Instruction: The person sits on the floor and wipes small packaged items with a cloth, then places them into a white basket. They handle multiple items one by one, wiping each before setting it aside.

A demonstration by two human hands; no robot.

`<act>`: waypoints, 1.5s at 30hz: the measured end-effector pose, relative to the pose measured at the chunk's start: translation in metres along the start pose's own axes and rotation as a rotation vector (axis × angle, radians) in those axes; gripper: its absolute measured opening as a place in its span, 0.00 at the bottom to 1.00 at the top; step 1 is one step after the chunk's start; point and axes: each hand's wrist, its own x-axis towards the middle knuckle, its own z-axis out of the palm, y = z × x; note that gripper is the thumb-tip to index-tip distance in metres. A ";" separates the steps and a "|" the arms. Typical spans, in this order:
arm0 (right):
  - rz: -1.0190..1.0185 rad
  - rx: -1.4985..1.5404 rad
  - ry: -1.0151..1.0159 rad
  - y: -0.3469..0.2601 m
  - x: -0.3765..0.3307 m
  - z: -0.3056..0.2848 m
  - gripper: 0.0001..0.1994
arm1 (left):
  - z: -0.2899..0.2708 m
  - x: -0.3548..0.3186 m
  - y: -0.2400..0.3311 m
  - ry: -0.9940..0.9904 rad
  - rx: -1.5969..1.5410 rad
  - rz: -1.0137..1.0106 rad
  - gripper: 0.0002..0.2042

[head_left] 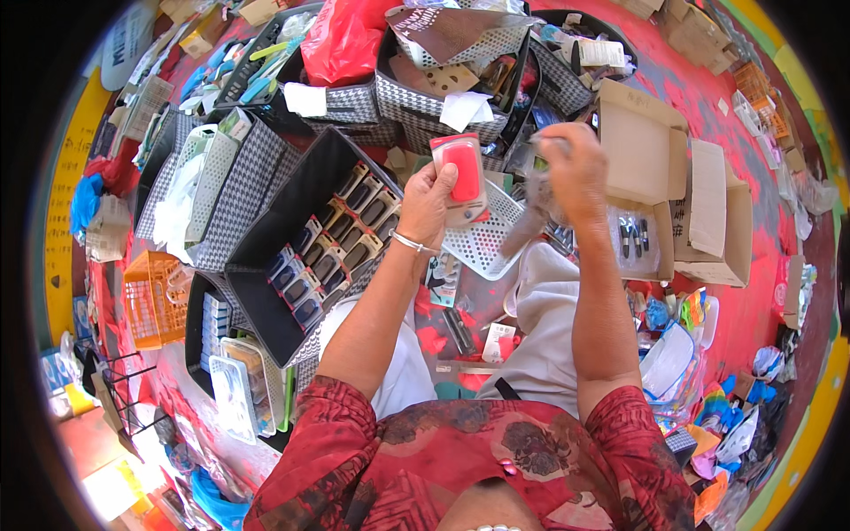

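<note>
My left hand (431, 199) grips a blister pack (460, 173) with a red rounded item on a red-edged card, thumb on its front. To its right, my raised right hand (574, 168) has curled fingers. A grey-brown limp thing (529, 217), smeared by motion, hangs from it; its kind is unclear. Below both hands lies a white perforated basket (487, 234), partly hidden. Left of my left forearm, a black storage box (266, 257) stands tilted, holding rows of packs with dark oval items (332, 239).
Houndstooth storage boxes (350, 102) crowd the far side, one with a red plastic bag (341, 44). An open cardboard box (642, 133) is at the right, with an orange basket (155, 301) at the left. Bagged goods (673, 354) lie beside my right elbow.
</note>
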 end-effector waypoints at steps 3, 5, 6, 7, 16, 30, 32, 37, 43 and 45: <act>0.416 0.462 0.007 0.001 0.004 -0.002 0.09 | 0.005 0.001 -0.004 0.038 -0.377 -0.066 0.14; 0.614 0.810 -0.084 -0.006 -0.007 0.011 0.09 | 0.002 0.001 -0.003 0.067 -0.452 -0.060 0.13; 0.562 0.772 -0.115 -0.012 -0.012 0.021 0.08 | -0.003 0.002 0.001 0.089 -0.485 -0.051 0.14; 0.518 0.666 -0.142 -0.016 -0.017 0.026 0.11 | -0.004 0.003 0.001 0.111 -0.501 -0.024 0.14; 0.529 0.707 -0.535 -0.019 -0.014 0.022 0.07 | -0.003 -0.005 0.020 -0.052 -0.390 0.000 0.17; 0.306 0.344 -0.860 -0.008 0.007 0.001 0.09 | -0.008 -0.014 0.047 -0.441 0.401 -0.424 0.21; 0.393 0.490 -0.660 -0.006 0.011 0.002 0.09 | -0.010 -0.012 0.044 -0.380 0.262 -0.451 0.17; 0.481 0.523 0.016 -0.006 0.016 0.011 0.14 | -0.006 -0.006 0.030 0.021 -0.036 -0.398 0.15; -0.047 0.103 -0.137 -0.019 -0.014 0.046 0.17 | 0.000 -0.006 0.015 0.071 -0.136 -0.321 0.15; -0.192 0.110 -0.097 -0.027 -0.023 0.052 0.14 | -0.002 -0.005 0.012 0.109 -0.212 -0.300 0.14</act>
